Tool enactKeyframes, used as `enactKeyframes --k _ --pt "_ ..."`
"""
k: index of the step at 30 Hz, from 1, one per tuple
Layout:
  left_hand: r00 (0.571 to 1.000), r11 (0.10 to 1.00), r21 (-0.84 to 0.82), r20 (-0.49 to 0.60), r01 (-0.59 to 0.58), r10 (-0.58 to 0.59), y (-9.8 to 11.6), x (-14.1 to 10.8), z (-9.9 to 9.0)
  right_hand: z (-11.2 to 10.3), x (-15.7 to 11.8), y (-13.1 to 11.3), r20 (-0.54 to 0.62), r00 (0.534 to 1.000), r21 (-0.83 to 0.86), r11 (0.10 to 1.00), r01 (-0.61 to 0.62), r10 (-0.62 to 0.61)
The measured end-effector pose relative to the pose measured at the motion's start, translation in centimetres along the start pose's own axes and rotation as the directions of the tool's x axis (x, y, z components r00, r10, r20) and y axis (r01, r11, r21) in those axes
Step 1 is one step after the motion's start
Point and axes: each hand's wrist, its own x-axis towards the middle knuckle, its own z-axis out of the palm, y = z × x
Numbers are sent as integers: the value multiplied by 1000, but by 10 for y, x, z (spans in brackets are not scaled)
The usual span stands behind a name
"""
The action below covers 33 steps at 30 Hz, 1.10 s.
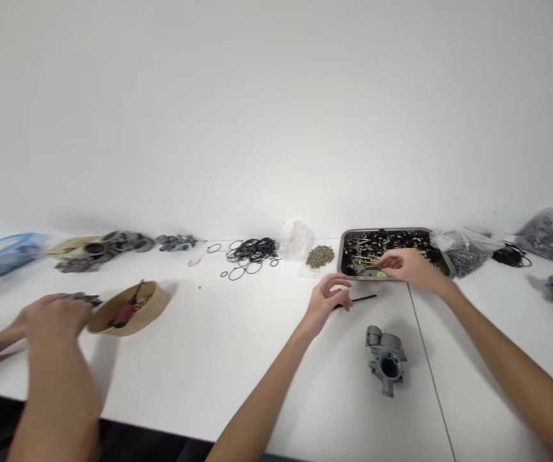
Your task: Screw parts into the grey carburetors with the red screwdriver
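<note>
Right hand (408,266): fingers curled narrow over small parts in tray (442,256), far right; grip cannot be told.
Left hand (327,296): half curled, fingertips touching black rod (364,298), just near of tray.

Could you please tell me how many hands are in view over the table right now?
3: the right hand reaches into the metal tray, the left hand is beside a black rod, and a co-worker's hand is beside the round bowl. Others may be hidden.
</note>
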Motion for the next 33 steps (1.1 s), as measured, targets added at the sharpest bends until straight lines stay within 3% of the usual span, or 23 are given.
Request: enactKeyframes --k 2,4,7,10,12,16,19,23,26,29,33 --pt "1000 1000 4 -13 -6 6 -2 0 1 24 -5 -31 104 987 179 978 104 -124" --pt "1000 1000 -1 -18 1 -1 -4 0 2 45 -8 -53 104 981 217 966 137 -163" --pt "998 1000 -23 -56 13 -14 -4 0 3 60 -11 -61 66 986 214 968 135 -152" --pt "995 999 -37 -95 21 -24 -2 0 2 53 -6 -46 79 984 212 967 141 -161" --pt "994 999 -42 -108 28 -33 0 1 1 41 3 -26 51 991 101 988 115 -120" --pt "992 998 -48 -121 35 -40 2 2 -2 22 29 21 -131 988 -179 979 -100 77" --pt "991 999 -47 -131 26 -32 0 3 -4 26 48 43 -149 982 -221 963 -152 121" --pt "989 999 -39 -147 2 -7 -1 6 -9 39 64 49 -161 982 -232 964 -133 96" --pt "983 998 -36 -178 -43 36 0 7 -11 39 61 43 -163 986 -208 976 -63 29" --pt "966 992 -31 -233 -124 113 3 7 -11 34 40 30 -110 989 -163 984 78 -97" --pt "942 977 -16 -271 -211 199 6 6 -4 38 -1 10 -63 934 -24 936 351 -352"
